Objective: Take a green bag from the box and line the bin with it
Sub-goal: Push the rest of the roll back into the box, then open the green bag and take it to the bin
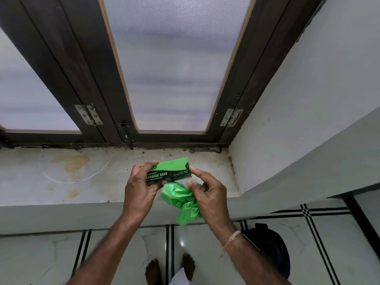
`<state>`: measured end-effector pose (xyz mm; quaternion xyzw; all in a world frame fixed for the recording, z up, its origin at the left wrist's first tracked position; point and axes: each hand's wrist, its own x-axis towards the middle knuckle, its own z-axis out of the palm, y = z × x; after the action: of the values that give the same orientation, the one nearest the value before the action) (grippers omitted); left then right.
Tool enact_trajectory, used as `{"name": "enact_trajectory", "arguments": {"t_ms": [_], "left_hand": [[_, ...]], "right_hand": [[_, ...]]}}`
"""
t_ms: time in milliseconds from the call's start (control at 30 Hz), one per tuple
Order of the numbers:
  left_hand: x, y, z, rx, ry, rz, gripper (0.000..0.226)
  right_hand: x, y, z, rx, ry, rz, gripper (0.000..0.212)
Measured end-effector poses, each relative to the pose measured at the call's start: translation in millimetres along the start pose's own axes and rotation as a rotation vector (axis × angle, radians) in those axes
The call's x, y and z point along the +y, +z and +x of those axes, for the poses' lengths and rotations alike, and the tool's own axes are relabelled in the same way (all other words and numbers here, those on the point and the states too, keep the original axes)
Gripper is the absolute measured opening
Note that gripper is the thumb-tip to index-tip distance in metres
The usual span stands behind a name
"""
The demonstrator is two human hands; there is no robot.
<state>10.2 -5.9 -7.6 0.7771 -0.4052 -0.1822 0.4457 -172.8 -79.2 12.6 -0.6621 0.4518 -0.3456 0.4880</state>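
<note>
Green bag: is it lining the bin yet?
No, the right hand holds the green bag crumpled, well apart from the bin.

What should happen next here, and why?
Probably set the box down on the sill: the bag is already out, bunched in the right hand, and the left hand grips the box, so neither is free to open it.

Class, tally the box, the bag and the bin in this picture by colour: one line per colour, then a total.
Green: 2, the garbage bag box and the crumpled green bag
Black: 1, the bin on the floor
Total: 3
</note>
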Motion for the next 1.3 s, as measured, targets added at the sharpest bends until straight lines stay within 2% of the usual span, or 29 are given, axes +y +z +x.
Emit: {"name": "enact_trajectory", "arguments": {"t_ms": [133,233,300,367,433,500,567,667,733,867,933,1067,1133,1200,1300], "left_hand": [[-17,14,17,-0.071,0.065,0.213,0.058],[-18,17,27,-0.100,0.044,0.450,0.065],[-5,15,22,-0.011,0.094,0.493,0.066],[21,11,4,0.059,0.191,0.332,0.057],[46,10,-19,-0.130,0.156,0.064,0.068],[59,13,-35,-0.378,0.045,-0.062,0.082],[60,15,-40,-0.476,-0.032,-0.112,0.073],[55,17,-46,-0.482,-0.039,-0.231,0.021],[51,19,-57,-0.480,-0.054,-0.288,0.017],[52,25,-78,-0.353,-0.274,-0.549,0.023],[64,26,-91,-0.401,-0.333,-0.567,0.037],[92,37,-131,-0.769,-0.236,-0.271,0.050],[97,53,-154,-0.771,-0.212,-0.249,0.045],[103,66,-172,-0.672,-0.274,-0.391,0.038],[116,89,-199,-0.478,-0.341,-0.611,0.032]], "right_hand": [[19,0,7,-0.090,0.155,-0.094,0.043],[24,-1,12,-0.021,0.235,-0.095,0.035],[24,-2,12,0.038,0.269,-0.067,0.028],[23,-5,11,0.079,0.268,-0.010,0.020],[16,-8,7,0.073,0.267,0.066,0.018],[2,-10,3,0.033,0.264,0.141,0.021],[-13,-13,-2,0.017,0.284,0.226,0.024],[-25,-21,-11,0.045,0.306,0.300,0.029],[-24,-28,-21,0.064,0.352,0.364,0.032],[-12,-41,-53,0.146,0.462,0.550,0.031],[-4,-50,-70,0.180,0.501,0.639,0.026],[8,-66,-90,0.236,0.500,0.563,0.034],[12,-83,-101,0.225,0.460,0.499,0.033],[16,-104,-112,0.167,0.447,0.515,0.033],[30,-156,-141,-0.043,0.442,0.528,0.032]]}}
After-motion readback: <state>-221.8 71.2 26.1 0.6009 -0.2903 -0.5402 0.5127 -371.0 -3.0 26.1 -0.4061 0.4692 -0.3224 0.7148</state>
